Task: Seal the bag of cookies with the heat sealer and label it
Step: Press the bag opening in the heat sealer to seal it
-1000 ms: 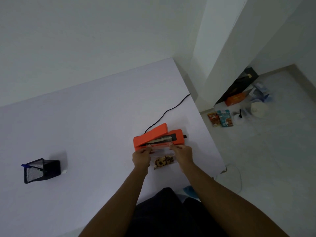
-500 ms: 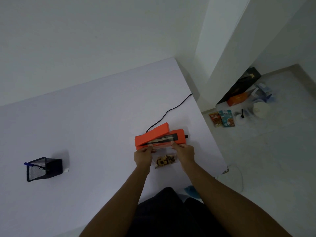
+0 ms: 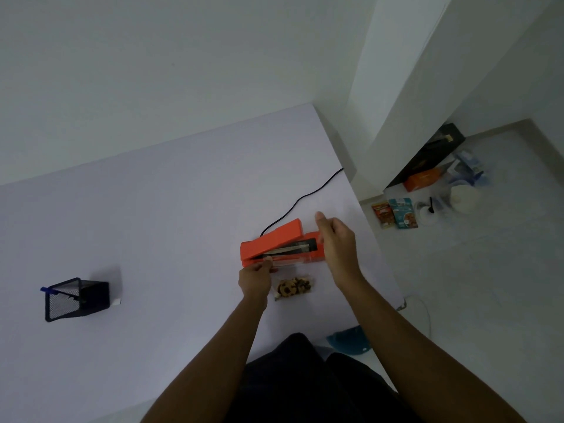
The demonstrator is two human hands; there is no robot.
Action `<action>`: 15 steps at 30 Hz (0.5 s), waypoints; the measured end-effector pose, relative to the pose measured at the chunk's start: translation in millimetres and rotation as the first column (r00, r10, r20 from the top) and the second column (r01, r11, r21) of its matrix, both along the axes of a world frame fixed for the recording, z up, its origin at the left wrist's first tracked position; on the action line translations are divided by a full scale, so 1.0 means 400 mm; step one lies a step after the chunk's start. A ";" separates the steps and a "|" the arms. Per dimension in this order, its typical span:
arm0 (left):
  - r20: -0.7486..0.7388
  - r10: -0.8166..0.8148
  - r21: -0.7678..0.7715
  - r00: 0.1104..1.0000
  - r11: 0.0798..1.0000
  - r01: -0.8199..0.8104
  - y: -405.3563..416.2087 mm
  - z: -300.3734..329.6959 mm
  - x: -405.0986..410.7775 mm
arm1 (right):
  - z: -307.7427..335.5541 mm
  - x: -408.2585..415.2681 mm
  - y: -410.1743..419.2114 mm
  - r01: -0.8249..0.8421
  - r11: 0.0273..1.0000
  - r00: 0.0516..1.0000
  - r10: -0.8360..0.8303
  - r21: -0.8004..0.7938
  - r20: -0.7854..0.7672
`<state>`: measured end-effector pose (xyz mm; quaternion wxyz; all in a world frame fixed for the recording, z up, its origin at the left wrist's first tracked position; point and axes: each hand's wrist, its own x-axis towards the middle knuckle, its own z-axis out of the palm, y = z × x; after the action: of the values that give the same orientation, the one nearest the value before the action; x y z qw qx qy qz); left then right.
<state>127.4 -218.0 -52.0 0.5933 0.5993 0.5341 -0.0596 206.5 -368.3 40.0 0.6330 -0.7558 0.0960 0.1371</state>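
An orange heat sealer (image 3: 276,242) sits on the white table (image 3: 152,224) with its lid raised. A clear bag of cookies (image 3: 293,287) lies in front of it, its top edge laid across the sealing strip. My left hand (image 3: 255,277) pinches the bag's left top corner at the sealer's front. My right hand (image 3: 337,244) hovers above the sealer's right end, fingers apart, holding nothing. It hides the right end of the sealer.
A black power cord (image 3: 300,199) runs from the sealer to the table's right edge. A black mesh pen holder (image 3: 74,299) with a blue pen stands at the left, a small white label (image 3: 117,302) beside it. Packets and boxes (image 3: 427,190) lie on the floor at the right.
My right hand has let go of the bag's right corner and risen up over the sealer's right end. My left hand still holds the bag's left corner.
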 end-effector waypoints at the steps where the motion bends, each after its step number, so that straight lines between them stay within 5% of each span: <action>1: -0.001 -0.001 0.000 1.000 1.000 0.001 0.000 0.000 0.001 | 0.024 0.007 0.007 -0.078 0.997 0.996 0.078 0.015 0.041; 6: -0.010 0.000 0.013 1.000 1.000 0.000 -0.002 -0.001 0.002 | 0.056 0.019 0.024 -0.285 0.958 0.947 0.287 -0.029 0.142; 15: -0.004 0.008 0.022 1.000 1.000 -0.008 -0.006 0.007 0.003 | -0.019 0.017 -0.039 -0.147 0.986 0.987 0.150 -0.075 0.049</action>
<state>128.6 -220.6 -49.3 0.5858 0.6035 0.5383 -0.0528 213.1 -384.1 32.3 0.5962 -0.7863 0.0268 0.1597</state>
